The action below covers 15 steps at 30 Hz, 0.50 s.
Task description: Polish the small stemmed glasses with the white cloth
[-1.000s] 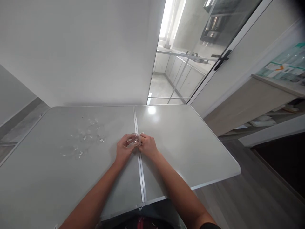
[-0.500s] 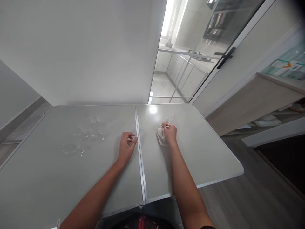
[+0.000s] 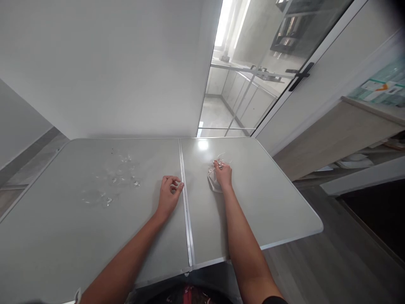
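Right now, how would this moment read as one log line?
left hand: half-curled, nothing visible held | right hand: at clear piece, beside pale cloth | other clear pieces: on table, left of seam

Black sleeve (image 3: 274, 300), bare right hand (image 3: 224, 175)

Home, rm next to kitch. (image 3: 215, 112): glazed door (image 3: 248, 86) beyond table (image 3: 278, 202), hob (image 3: 267, 76) & white base cabs (image 3: 242, 99) visible thru it; R of table, shelf unit (image 3: 335, 131) w/ pack of bottles (image 3: 384, 87) on top; wood-look flr (image 3: 303, 266) below table's R edge.
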Each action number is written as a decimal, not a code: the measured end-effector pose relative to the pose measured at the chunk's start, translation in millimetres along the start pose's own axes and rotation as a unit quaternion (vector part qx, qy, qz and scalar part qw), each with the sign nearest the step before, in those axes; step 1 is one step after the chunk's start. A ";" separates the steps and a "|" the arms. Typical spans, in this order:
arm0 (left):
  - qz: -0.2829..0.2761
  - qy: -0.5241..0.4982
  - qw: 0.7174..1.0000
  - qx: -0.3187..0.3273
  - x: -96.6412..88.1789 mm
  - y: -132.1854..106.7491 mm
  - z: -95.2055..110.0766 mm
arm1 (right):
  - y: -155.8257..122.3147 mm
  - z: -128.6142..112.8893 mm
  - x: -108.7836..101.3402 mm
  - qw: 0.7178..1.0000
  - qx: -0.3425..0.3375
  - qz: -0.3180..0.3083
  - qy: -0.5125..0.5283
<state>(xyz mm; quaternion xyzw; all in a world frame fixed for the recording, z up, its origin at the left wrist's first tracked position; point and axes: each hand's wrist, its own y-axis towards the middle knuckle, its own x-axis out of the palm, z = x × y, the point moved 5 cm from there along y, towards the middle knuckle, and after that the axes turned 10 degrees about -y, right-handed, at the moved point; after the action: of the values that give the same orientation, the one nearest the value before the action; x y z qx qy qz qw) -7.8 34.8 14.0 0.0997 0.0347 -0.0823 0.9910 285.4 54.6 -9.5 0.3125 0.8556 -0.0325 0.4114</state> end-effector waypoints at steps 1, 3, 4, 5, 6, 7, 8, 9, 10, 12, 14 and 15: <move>-0.001 -0.001 1.000 0.000 0.1 -0.2 0.0 | 0.4 0.4 0.5 1.000 0.003 -0.001 -0.005; -0.002 -0.003 1.000 -0.001 0.0 -0.5 0.2 | 0.6 0.2 1.0 1.000 0.009 -0.003 -0.019; -0.002 -0.004 1.000 -0.002 -0.1 -0.6 0.4 | 0.5 -0.5 1.1 1.000 0.012 -0.006 -0.028; -0.002 -0.004 1.000 -0.003 -0.3 -0.6 0.5 | 0.1 -1.3 1.1 0.999 0.017 -0.009 -0.039; -0.001 -0.004 1.000 -0.003 -0.5 -0.5 0.7 | -0.4 -2.2 0.9 0.998 0.022 -0.011 -0.050; -0.001 -0.004 1.000 -0.003 -0.7 -0.4 0.8 | -0.9 -3.2 0.8 0.998 0.027 -0.014 -0.062; 0.000 -0.004 1.000 -0.002 -0.7 -0.3 1.0 | -1.4 -4.4 0.5 0.997 0.030 -0.016 -0.073; -0.001 -0.005 1.000 -0.002 -0.7 -0.2 1.0 | -1.9 -5.5 0.2 0.996 0.032 -0.017 -0.082; -0.002 -0.006 1.000 -0.001 -0.6 -0.1 1.1 | -2.1 -6.5 -0.1 0.995 0.034 -0.017 -0.089; -0.005 -0.005 1.000 -0.002 -0.4 0.0 1.0 | -1.9 -8.1 -0.3 0.994 0.039 -0.019 -0.099; -0.007 0.002 1.000 -0.005 -0.5 0.1 1.2 | -0.4 -9.1 0.0 0.993 0.046 -0.025 -0.106; -0.007 0.007 1.000 -0.006 -0.9 0.2 1.6 | 0.8 -9.6 0.4 0.992 0.050 -0.030 -0.109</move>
<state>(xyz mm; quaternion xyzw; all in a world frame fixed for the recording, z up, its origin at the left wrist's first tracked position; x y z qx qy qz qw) -8.6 34.8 15.6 0.0944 0.0433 -0.0885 0.9907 279.1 58.4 -3.2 0.3019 0.8120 -0.1211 0.4846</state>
